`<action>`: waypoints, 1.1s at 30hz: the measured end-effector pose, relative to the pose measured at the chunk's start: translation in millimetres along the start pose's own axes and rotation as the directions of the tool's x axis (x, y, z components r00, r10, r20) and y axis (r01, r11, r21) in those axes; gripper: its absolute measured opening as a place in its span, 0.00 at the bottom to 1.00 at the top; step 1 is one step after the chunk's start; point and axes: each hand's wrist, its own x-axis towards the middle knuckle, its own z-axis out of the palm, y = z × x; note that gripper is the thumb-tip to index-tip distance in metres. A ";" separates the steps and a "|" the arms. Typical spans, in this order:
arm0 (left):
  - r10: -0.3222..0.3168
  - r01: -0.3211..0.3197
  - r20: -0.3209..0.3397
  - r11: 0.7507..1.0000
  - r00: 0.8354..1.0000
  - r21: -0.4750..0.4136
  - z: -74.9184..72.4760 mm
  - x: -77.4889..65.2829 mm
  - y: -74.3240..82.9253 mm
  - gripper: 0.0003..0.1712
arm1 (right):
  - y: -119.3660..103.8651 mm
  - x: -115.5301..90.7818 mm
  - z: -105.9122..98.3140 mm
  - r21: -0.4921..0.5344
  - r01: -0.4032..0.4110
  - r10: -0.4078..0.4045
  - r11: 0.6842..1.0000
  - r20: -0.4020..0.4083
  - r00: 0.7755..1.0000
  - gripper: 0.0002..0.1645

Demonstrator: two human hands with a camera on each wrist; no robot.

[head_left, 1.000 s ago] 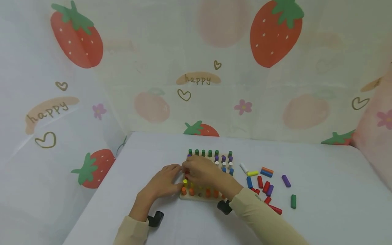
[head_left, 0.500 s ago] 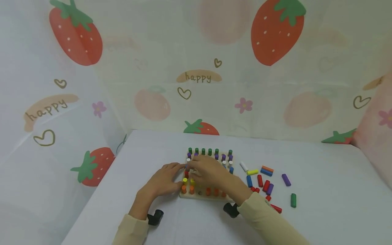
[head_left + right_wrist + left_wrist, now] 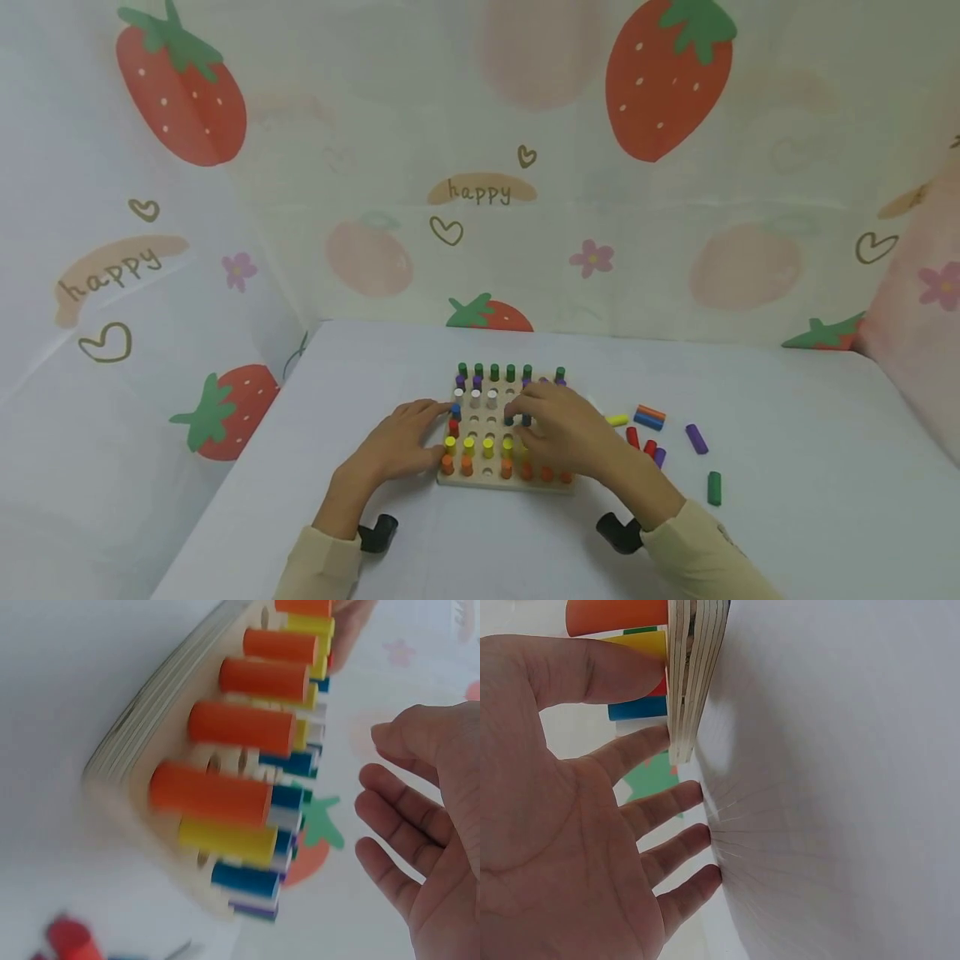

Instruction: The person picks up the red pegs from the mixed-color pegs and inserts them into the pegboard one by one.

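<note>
A wooden pegboard (image 3: 517,486) lies on the table with rows of coloured pegs standing in its holes. Orange pegs (image 3: 240,729) fill most of the front row; yellow, red, blue, white, purple and green rows lie behind. My left hand (image 3: 401,442) rests along the board's left edge. In the left wrist view its thumb and index fingertip touch the board's side, the other fingers reaching down to the tabletop. Above the right half of the board is my right hand (image 3: 570,429), its fingers loosely bent near the blue pegs (image 3: 509,417). The right wrist view shows nothing in those fingers.
Loose pegs lie right of the board, some hidden by the right hand and forearm. Among them are a yellow peg (image 3: 617,420), a purple peg (image 3: 697,439) and a green peg (image 3: 714,488). A strawberry-patterned cloth (image 3: 645,192) hangs behind the table.
My right hand has moved from the board's left columns to the right. The blue peg in the leftmost column, covered before, now shows standing in its hole. The left hand has stayed put.
</note>
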 end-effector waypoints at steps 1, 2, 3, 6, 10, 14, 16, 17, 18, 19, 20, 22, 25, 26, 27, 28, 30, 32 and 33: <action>-0.001 0.001 0.000 1.000 1.000 0.002 0.1 0.2 0.0 0.39 | 2.7 -4.1 -2.0 -0.008 -0.006 0.006 1.000 -0.010 1.000 0.13; -0.002 0.002 0.000 1.000 1.000 0.002 0.2 0.3 -0.2 0.39 | 5.2 -8.5 -4.4 -0.015 -0.007 0.006 1.000 -0.023 1.000 0.13; -0.002 0.002 0.000 1.000 1.000 0.004 0.3 0.5 -0.3 0.39 | 8.3 -12.6 -6.3 -0.020 -0.004 0.003 1.000 -0.035 0.999 0.13; -0.004 0.004 0.004 1.000 1.000 0.004 0.5 0.2 -1.4 0.40 | 17.7 -25.0 -10.7 -0.033 -0.003 0.001 0.999 -0.066 0.998 0.12; -0.001 0.001 0.005 1.000 1.000 0.006 0.3 0.4 -2.1 0.40 | 28.8 -41.5 -16.6 -0.048 -0.037 0.032 0.998 -0.084 0.996 0.13; 0.001 -0.002 0.003 1.000 1.000 0.006 0.3 0.7 -1.8 0.40 | 38.0 -57.5 -20.1 -0.050 -0.084 0.079 0.995 -0.093 0.993 0.13; 0.000 -0.001 0.003 1.000 1.000 0.004 0.3 0.7 -1.4 0.40 | 42.2 -65.6 -21.1 -0.054 -0.095 0.090 0.994 -0.099 0.991 0.12; 0.000 0.000 0.003 1.000 1.000 0.003 0.2 0.7 -1.2 0.39 | 44.2 -69.9 -21.7 -0.059 -0.098 0.092 0.993 -0.102 0.991 0.12; 0.000 0.000 0.002 1.000 1.000 0.002 0.3 0.7 -1.1 0.39 | 46.3 -74.0 -22.2 -0.059 -0.099 0.093 0.993 -0.104 0.990 0.11; 0.000 0.000 0.002 1.000 1.000 0.001 0.5 0.8 -0.7 0.39 | 48.8 -78.6 -22.7 -0.066 -0.096 0.088 0.993 -0.110 0.990 0.11; 0.000 0.000 0.002 1.000 1.000 0.001 0.9 0.9 -0.5 0.39 | 51.1 -83.2 -23.1 -0.071 -0.097 0.088 0.993 -0.111 0.990 0.10; 0.002 -0.002 0.002 1.000 1.000 0.001 1.5 1.1 -0.1 0.39 | 55.7 -92.3 -24.4 -0.078 -0.101 0.093 0.992 -0.108 0.990 0.10; 0.002 -0.002 0.004 1.000 1.000 0.006 2.5 0.9 0.0 0.40 | 62.2 -105.5 -25.4 -0.099 -0.138 0.128 0.986 -0.096 0.987 0.10; 0.001 -0.001 0.005 1.000 1.000 0.008 2.7 0.7 -0.1 0.40 | 63.9 -109.6 -25.8 -0.104 -0.155 0.146 0.982 -0.088 0.985 0.10; 0.000 0.000 0.003 1.000 1.000 0.009 2.4 0.4 0.0 0.40 | 65.7 -113.6 -25.9 -0.112 -0.168 0.160 0.979 -0.081 0.984 0.10; -0.001 0.001 0.001 1.000 1.000 0.010 2.5 0.2 -0.3 0.39 | 67.3 -117.1 -25.9 -0.118 -0.182 0.174 0.976 -0.076 0.982 0.10; 0.000 0.000 -0.001 1.000 1.000 0.011 2.4 0.1 -0.7 0.39 | 69.6 -124.1 -26.1 -0.125 -0.204 0.197 0.971 -0.069 0.978 0.09; 0.003 -0.003 -0.004 1.000 1.000 0.013 2.1 0.2 -1.2 0.39 | 71.4 -130.5 -26.3 -0.124 -0.216 0.210 0.968 -0.065 0.976 0.08; 0.005 -0.005 -0.005 1.000 1.000 0.014 1.9 0.4 -1.4 0.39 | 72.2 -133.5 -26.2 -0.123 -0.224 0.218 0.967 -0.060 0.974 0.08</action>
